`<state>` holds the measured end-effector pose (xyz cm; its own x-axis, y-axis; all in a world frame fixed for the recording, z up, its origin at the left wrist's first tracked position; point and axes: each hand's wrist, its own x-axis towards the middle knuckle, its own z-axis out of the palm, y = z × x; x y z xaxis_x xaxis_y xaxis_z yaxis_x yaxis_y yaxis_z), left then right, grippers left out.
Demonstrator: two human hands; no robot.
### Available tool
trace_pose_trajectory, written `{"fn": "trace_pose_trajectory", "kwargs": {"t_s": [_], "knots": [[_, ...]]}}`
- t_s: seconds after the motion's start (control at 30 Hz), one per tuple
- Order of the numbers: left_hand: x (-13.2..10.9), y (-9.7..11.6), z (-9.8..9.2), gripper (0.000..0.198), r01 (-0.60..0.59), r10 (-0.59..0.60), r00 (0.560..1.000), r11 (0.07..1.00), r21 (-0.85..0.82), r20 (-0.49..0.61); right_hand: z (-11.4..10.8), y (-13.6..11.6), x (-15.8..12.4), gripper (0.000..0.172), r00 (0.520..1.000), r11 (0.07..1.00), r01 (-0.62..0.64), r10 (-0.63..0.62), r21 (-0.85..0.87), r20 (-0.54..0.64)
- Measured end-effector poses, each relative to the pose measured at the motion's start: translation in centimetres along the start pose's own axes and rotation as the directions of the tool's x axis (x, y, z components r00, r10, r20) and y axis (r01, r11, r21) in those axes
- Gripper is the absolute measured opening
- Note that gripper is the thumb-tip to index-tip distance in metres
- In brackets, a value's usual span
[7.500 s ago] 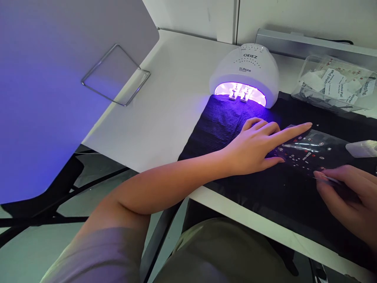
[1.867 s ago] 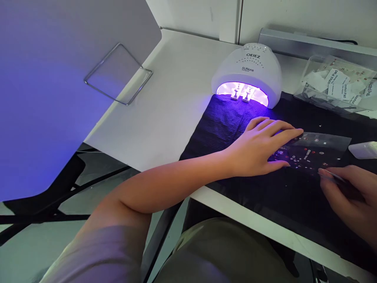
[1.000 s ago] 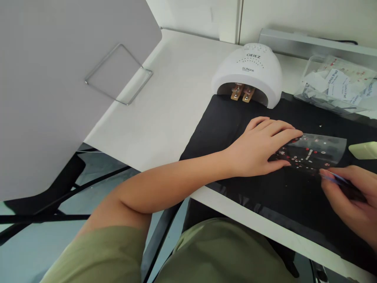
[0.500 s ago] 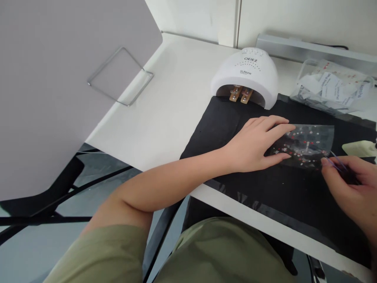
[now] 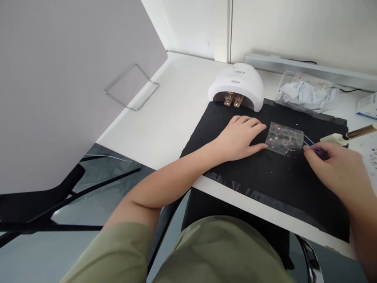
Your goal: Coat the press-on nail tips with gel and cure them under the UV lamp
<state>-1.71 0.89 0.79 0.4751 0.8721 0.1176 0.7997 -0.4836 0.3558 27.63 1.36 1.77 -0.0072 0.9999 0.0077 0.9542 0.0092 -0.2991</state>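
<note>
A clear plastic sheet (image 5: 284, 138) dotted with small red and white pieces lies on the black mat (image 5: 282, 188). My left hand (image 5: 243, 137) rests on the mat at the sheet's left edge, thumb and fingers apart, with the thumb tip touching or very near it. Purple tweezers (image 5: 313, 144) are held in my right hand (image 5: 335, 161), their tips at the sheet's right edge. A pale sponge-like piece (image 5: 334, 139) with a brown stick lies just behind my right hand.
A white dome lamp (image 5: 237, 84) stands behind the mat with two brown clips inside its opening. To its right is a clear tray (image 5: 306, 92) of packets. A blue-and-white box (image 5: 368, 105) and scattered tiny bits are at the far right.
The view has swung right. My left fingers, which lay over the sheet, are now at its left edge. The sheet looks turned, and the tweezers' tips have moved from over it to its right edge.
</note>
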Motion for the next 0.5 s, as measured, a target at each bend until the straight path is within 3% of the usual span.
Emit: {"fn": "trace_pose_trajectory", "kwargs": {"t_s": [0.1,0.2,0.33,0.5], "knots": [[-0.4,0.4,-0.6,0.069,0.078,-0.088,0.987,0.994,0.082,0.134,-0.2,-0.2,-0.4,0.030,0.999,1.000,0.027,-0.027,-0.012,-0.020],[-0.8,0.6,-1.0,0.080,0.124,-0.153,0.968,0.981,0.147,0.198,-0.4,-1.0,-1.2,0.031,0.997,0.997,0.074,-0.074,-0.005,-0.001],[-1.5,0.0,-1.4,0.084,0.179,-0.206,0.967,0.968,0.177,0.150,-0.3,-2.0,-2.1,0.034,0.986,0.989,0.149,-0.149,0.011,0.068],[-2.8,-2.0,-1.5,0.083,0.264,-0.288,0.951,0.946,0.189,0.115,0.4,-2.1,-2.5,0.034,0.978,0.981,0.196,-0.195,0.001,0.075]]}}
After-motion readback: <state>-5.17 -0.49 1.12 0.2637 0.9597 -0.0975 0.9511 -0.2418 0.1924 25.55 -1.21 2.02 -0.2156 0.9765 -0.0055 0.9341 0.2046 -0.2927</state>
